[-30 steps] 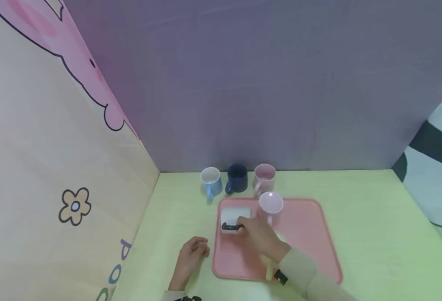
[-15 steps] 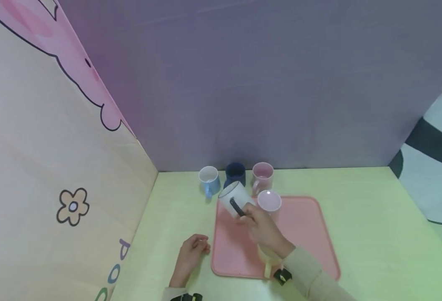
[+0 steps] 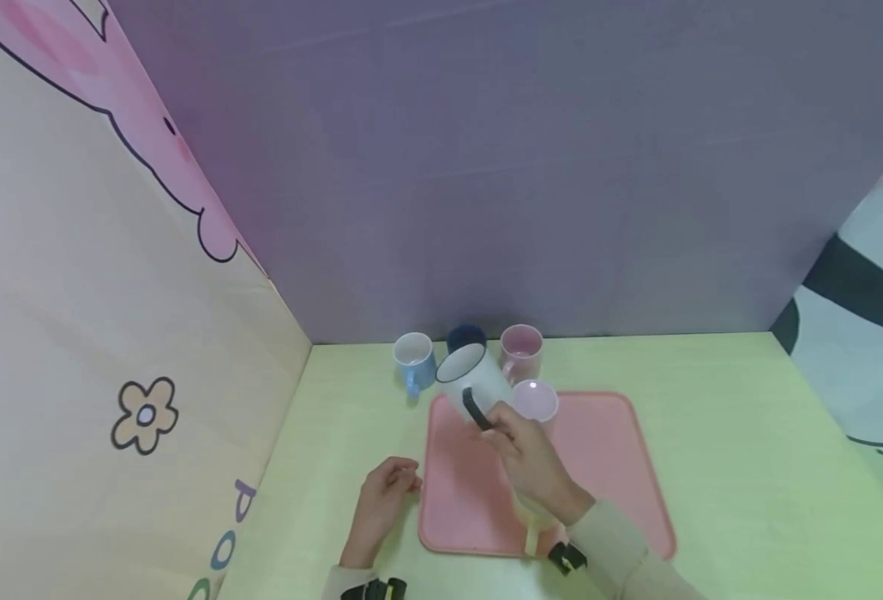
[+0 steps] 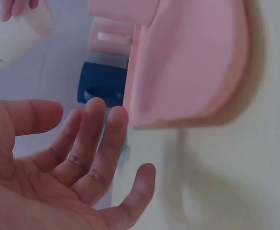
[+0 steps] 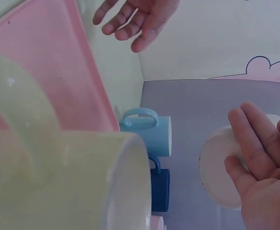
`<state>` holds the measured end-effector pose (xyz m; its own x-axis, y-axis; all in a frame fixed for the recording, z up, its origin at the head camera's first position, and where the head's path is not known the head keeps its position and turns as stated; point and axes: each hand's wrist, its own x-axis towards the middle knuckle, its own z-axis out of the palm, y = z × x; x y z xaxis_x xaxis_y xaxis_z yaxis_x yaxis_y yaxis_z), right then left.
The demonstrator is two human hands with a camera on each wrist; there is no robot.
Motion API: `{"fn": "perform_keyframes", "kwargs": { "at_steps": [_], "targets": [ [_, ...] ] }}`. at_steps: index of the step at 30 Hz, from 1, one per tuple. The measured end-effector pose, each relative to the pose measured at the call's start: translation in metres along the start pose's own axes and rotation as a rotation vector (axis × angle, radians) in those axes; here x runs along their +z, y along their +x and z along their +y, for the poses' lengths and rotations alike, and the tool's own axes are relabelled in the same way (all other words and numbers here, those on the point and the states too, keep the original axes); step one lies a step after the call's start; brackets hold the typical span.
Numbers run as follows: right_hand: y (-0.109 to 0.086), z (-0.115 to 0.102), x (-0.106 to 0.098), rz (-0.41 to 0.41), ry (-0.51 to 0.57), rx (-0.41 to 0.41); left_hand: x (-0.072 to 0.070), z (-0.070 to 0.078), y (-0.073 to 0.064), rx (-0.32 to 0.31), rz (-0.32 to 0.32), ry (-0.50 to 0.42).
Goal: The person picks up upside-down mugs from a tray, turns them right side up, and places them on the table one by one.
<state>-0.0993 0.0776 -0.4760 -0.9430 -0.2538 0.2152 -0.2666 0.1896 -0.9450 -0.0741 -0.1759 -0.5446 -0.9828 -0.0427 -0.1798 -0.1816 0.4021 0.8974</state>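
Observation:
My right hand grips the black handle of a white mug with a dark rim. Tilted, with its mouth turned up and to the left, the mug hangs above the far left part of a pink tray. In the right wrist view the white mug shows its round base beside my fingers. My left hand lies just left of the tray's edge with its fingers loosely bent and nothing in them. A pale pink mug and a yellow mug stand on the tray, the yellow one partly hidden under my right forearm.
Behind the tray a light blue mug, a navy mug and a pink mug stand in a row by the grey-purple back wall. The white mug overlaps the navy one in the head view. A printed wall rises at the left.
My right hand has lifted the white mug from lying on the tray and tipped its mouth upward, moving it toward the back row. The left hand has stayed nearly still.

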Motion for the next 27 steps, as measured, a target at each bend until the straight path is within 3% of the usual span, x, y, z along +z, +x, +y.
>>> {"fn": "perform_keyframes", "kwargs": {
  "at_steps": [7, 13, 20, 27],
  "targets": [
    [-0.003, -0.007, -0.002, 0.015, 0.027, -0.05, 0.003, 0.02, 0.004, 0.067, 0.026, -0.054],
    [-0.006, -0.006, -0.007, 0.084, -0.081, -0.14, 0.008, 0.048, 0.006, 0.152, 0.056, -0.091],
    [-0.008, -0.001, -0.015, 0.143, -0.198, -0.243, 0.011, 0.073, 0.012, 0.272, 0.027, -0.126],
    [-0.009, 0.004, -0.021, 0.184, -0.207, -0.288, 0.018, 0.102, 0.013, 0.324, -0.014, -0.137]
  ]
}}
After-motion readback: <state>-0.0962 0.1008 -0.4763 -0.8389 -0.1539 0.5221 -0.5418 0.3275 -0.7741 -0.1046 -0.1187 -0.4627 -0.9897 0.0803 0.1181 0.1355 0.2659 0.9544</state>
